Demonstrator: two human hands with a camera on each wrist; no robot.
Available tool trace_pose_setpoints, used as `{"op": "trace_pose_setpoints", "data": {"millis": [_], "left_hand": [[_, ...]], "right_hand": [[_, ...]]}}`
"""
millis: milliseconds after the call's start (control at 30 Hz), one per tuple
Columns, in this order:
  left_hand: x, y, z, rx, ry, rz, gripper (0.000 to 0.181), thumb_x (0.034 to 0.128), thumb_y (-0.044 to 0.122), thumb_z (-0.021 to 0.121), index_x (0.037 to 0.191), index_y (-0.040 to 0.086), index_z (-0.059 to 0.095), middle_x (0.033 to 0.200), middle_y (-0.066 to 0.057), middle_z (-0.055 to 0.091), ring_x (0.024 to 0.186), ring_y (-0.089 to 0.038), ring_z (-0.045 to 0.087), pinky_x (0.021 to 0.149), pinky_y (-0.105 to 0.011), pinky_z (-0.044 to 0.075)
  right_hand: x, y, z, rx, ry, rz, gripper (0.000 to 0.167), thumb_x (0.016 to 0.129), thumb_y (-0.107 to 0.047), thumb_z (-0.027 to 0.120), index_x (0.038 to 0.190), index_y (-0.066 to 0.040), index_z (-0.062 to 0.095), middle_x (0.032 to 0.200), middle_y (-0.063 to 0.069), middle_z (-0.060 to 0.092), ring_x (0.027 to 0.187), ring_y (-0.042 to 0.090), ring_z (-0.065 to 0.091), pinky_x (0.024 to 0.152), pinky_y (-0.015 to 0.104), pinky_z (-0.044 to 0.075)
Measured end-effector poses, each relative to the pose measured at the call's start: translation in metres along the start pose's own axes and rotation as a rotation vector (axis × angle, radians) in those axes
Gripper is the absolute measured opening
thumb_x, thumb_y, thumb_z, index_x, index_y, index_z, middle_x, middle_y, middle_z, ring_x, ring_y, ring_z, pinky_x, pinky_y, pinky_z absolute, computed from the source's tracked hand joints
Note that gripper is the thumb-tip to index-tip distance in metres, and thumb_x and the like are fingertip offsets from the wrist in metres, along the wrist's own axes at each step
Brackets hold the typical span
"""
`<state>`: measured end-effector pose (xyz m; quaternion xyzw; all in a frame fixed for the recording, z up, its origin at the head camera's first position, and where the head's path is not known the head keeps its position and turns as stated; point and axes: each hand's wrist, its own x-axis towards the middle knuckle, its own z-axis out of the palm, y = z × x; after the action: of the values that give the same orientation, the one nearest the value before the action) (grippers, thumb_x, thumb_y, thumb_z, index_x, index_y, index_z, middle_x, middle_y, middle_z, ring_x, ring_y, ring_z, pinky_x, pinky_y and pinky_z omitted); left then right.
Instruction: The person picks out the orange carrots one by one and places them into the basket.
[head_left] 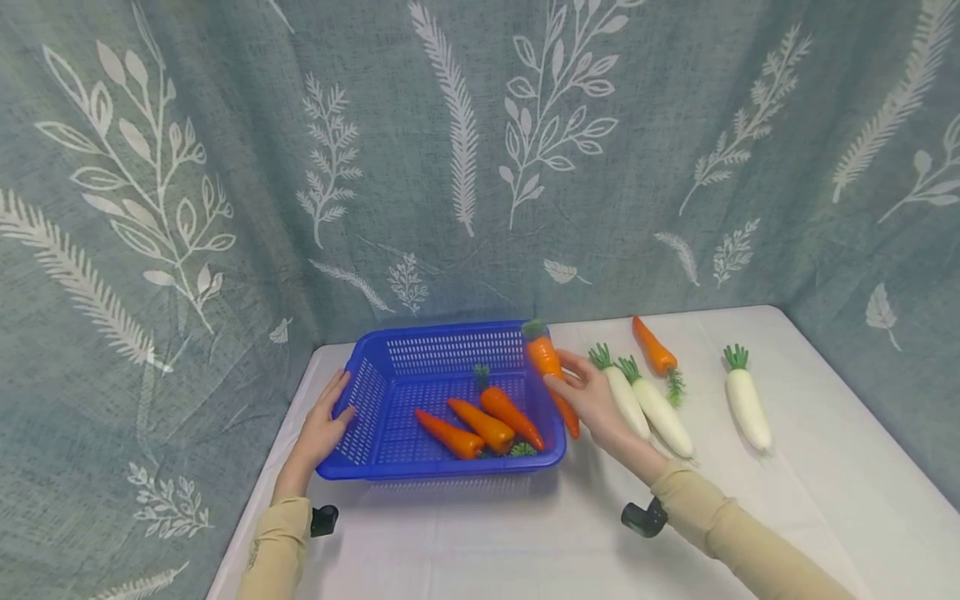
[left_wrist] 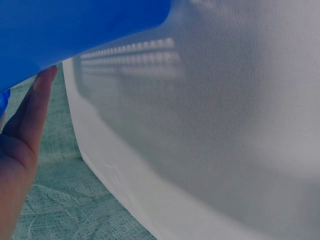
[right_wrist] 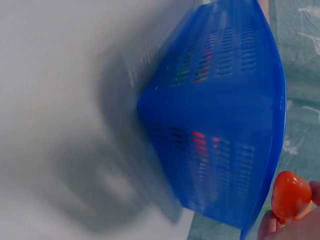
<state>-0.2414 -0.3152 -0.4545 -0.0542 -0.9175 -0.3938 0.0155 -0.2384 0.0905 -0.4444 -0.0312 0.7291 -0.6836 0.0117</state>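
A blue slotted plastic basket (head_left: 450,471) holds three orange carrots, one of them a carrot (head_left: 510,414) with its green top pointing to the back. My left hand (head_left: 318,429) rests against the basket's left rim, fingers straight; in the left wrist view its fingers (left_wrist: 37,112) touch the blue edge. My right hand (head_left: 592,396) pinches another carrot (head_left: 546,357) between thumb and fingers, over the basket's right rim. That carrot's green top points up and back, its tip toward me. In the right wrist view its rounded orange surface (right_wrist: 290,195) shows beside the rim.
Right of the basket, two white radishes (head_left: 660,417) lie side by side, partly behind my right hand. Behind them lies one carrot (head_left: 655,346), and farther right another white radish (head_left: 747,408). A leaf-patterned curtain (head_left: 480,167) hangs behind the white table (head_left: 465,550).
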Motion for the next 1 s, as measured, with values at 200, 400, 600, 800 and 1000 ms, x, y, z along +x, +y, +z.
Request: {"op": "trace_pose_setpoints", "data": {"millis": [200,400,600,800,1000], "left_hand": [[-0.001,-0.002,0.002,-0.003,0.002,0.001,0.058,0.0958,0.0,0.042,0.149,-0.002,0.02,0.158,-0.023,0.007,0.144,-0.046,0.008,0.116,-0.06,0.01],[-0.002,-0.002,0.002,-0.006,0.002,-0.003,0.058,0.0961,0.001,0.042,0.149,-0.002,0.019,0.158,-0.023,0.007,0.144,-0.046,0.007,0.116,-0.06,0.01],[-0.002,-0.001,0.002,0.0,0.007,0.002,0.058,0.0959,0.001,0.042,0.149,-0.003,0.019,0.158,-0.024,0.007,0.144,-0.046,0.008,0.116,-0.06,0.01],[-0.003,-0.001,0.003,-0.007,0.007,0.005,0.057,0.096,0.001,0.042,0.149,-0.003,0.02,0.158,-0.023,0.007,0.144,-0.046,0.008,0.116,-0.06,0.01],[-0.003,-0.003,0.004,0.004,0.008,0.0,0.057,0.0963,0.001,0.042,0.149,-0.002,0.019,0.158,-0.023,0.007,0.144,-0.045,0.008,0.116,-0.06,0.01]], "right_hand": [[-0.001,-0.001,0.009,-0.005,-0.009,-0.024,0.054,0.09,-0.022,0.064,0.138,-0.007,0.045,0.144,0.015,0.046,0.131,0.033,0.047,0.106,0.043,0.043],[0.001,-0.002,0.022,-0.008,0.003,-0.038,0.052,0.091,-0.018,0.063,0.138,-0.005,0.046,0.143,0.018,0.047,0.13,0.037,0.048,0.104,0.045,0.044],[0.004,0.001,0.035,0.022,0.002,-0.063,0.052,0.089,-0.012,0.064,0.136,-0.001,0.047,0.14,0.021,0.048,0.125,0.039,0.051,0.101,0.045,0.047],[0.005,0.003,0.045,0.047,-0.006,-0.083,0.051,0.088,-0.009,0.064,0.135,0.002,0.048,0.138,0.023,0.05,0.122,0.04,0.054,0.1,0.045,0.048],[0.005,0.003,0.053,0.008,-0.017,-0.101,0.048,0.088,-0.011,0.065,0.132,0.002,0.051,0.134,0.023,0.054,0.119,0.04,0.056,0.1,0.046,0.048]]}}
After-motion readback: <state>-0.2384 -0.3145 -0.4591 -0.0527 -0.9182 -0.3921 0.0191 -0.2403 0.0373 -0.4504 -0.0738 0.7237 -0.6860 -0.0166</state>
